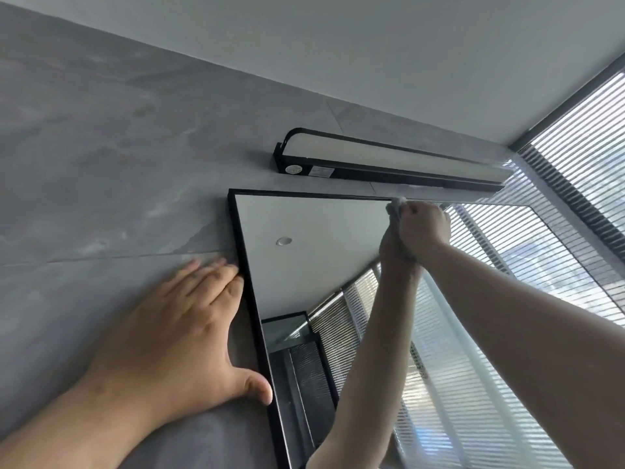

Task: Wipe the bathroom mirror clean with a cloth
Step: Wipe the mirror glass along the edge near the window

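A black-framed mirror [304, 265] hangs on a grey tiled wall and reflects the ceiling, window blinds and my raised arm. My right hand [424, 228] is up at the mirror's top edge, closed around a small white cloth [396, 205] that presses on the glass; only a bit of cloth shows past the fingers. My left hand [179, 330] lies flat on the wall just left of the frame, fingers spread, thumb touching the frame's left side.
A long black wall lamp [389, 162] is fixed just above the mirror, close over my right hand. A window with slatted blinds [581, 137] fills the right side. The grey wall [101, 164] extends to the left, with the white ceiling above.
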`<action>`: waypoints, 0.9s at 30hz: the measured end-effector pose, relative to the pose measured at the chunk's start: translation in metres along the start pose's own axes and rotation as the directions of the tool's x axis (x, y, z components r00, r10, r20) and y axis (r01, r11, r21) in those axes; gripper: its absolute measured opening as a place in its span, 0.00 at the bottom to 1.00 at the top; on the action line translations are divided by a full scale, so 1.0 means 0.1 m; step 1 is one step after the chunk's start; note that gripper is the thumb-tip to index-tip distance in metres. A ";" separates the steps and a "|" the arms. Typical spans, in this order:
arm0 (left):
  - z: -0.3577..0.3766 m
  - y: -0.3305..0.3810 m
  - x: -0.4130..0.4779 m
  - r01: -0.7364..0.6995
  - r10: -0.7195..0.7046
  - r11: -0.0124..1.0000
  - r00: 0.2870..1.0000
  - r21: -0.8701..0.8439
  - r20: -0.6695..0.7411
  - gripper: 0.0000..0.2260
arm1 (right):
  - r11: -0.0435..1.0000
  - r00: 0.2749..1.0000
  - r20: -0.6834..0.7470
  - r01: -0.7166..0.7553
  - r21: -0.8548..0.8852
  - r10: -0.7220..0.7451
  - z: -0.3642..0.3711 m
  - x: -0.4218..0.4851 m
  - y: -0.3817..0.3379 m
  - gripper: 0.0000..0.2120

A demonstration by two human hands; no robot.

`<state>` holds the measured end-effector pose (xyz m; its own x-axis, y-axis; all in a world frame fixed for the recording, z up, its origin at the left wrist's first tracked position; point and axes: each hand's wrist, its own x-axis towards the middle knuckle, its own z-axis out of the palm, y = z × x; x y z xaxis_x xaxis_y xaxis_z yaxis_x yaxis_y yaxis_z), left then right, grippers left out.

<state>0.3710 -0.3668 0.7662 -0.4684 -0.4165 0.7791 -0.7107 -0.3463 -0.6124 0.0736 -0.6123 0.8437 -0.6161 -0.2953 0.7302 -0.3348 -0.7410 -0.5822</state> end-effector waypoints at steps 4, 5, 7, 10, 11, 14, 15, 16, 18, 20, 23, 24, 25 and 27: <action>0.01 -0.01 0.00 0.009 -0.009 1.000 1.000 -0.004 0.021 0.58 | 0.998 0.998 0.020 0.052 0.027 -0.053 0.09 -0.05 -0.16 0.18; 0.01 -0.01 -0.01 0.011 -0.010 1.000 1.000 -0.006 0.028 0.58 | 0.997 0.998 0.027 0.063 0.034 -0.064 0.09 -0.09 -0.18 0.18; 0.00 -0.01 -0.01 0.012 -0.012 1.000 0.999 -0.007 0.033 0.58 | 0.994 0.995 0.048 0.086 0.074 -0.089 0.08 -0.19 -0.25 0.17; -0.01 -0.01 -0.01 0.014 -0.013 1.000 0.999 -0.021 0.048 0.58 | 0.974 0.978 0.087 0.175 0.148 -0.189 0.06 -0.46 -0.48 0.17; -0.01 -0.02 -0.01 0.017 -0.016 0.999 0.999 -0.027 0.049 0.58 | 0.962 0.971 0.098 0.199 0.188 -0.220 0.06 -0.58 -0.59 0.16; -0.02 -0.01 -0.02 0.020 -0.017 0.999 0.998 -0.041 0.058 0.58 | 0.906 0.933 0.116 0.291 0.308 -0.340 0.10 -0.99 -0.93 0.13; -0.02 -0.01 -0.02 0.019 -0.016 0.999 0.998 -0.046 0.059 0.58 | 0.888 0.913 0.115 0.342 0.307 -0.391 0.12 -1.13 -1.01 0.12; -0.03 -0.01 -0.03 0.020 -0.018 0.999 0.999 -0.046 0.050 0.58 | 0.875 0.893 0.117 0.388 0.288 -0.434 0.15 -1.23 -1.05 0.13; -0.04 -0.01 -0.03 0.020 -0.019 0.999 1.000 -0.037 0.022 0.57 | 0.859 0.868 0.127 0.437 0.268 -0.481 0.18 -1.23 -1.04 0.13; -0.03 -0.01 -0.02 0.004 -0.004 1.000 1.000 -0.023 0.013 0.57 | 0.871 0.884 0.108 0.417 0.260 -0.455 0.17 -1.03 -0.93 0.12; -0.01 -0.01 -0.03 0.005 -0.005 1.000 1.000 -0.026 0.021 0.57 | 0.935 0.934 0.134 0.307 0.177 -0.332 0.10 -0.66 -0.64 0.14; -0.01 -0.01 -0.03 0.004 -0.003 1.000 1.000 -0.027 0.025 0.57 | 0.953 0.943 0.161 0.274 0.126 -0.292 0.07 -0.54 -0.52 0.15; -0.02 -0.01 -0.03 -0.001 0.001 1.000 1.000 -0.027 0.024 0.57 | 0.971 0.955 0.178 0.224 0.084 -0.236 0.03 -0.41 -0.37 0.15; -0.01 -0.01 -0.03 -0.008 0.008 1.000 1.000 -0.021 0.011 0.57 | 0.991 0.976 0.176 0.119 0.063 -0.128 -0.09 -0.27 -0.12 0.17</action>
<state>0.3727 -0.3646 0.7650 -0.4682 -0.4288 0.7726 -0.7181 -0.3249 -0.6155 0.0881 -0.5897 0.8279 -0.4326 -0.2996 0.8503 -0.3597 -0.8075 -0.4675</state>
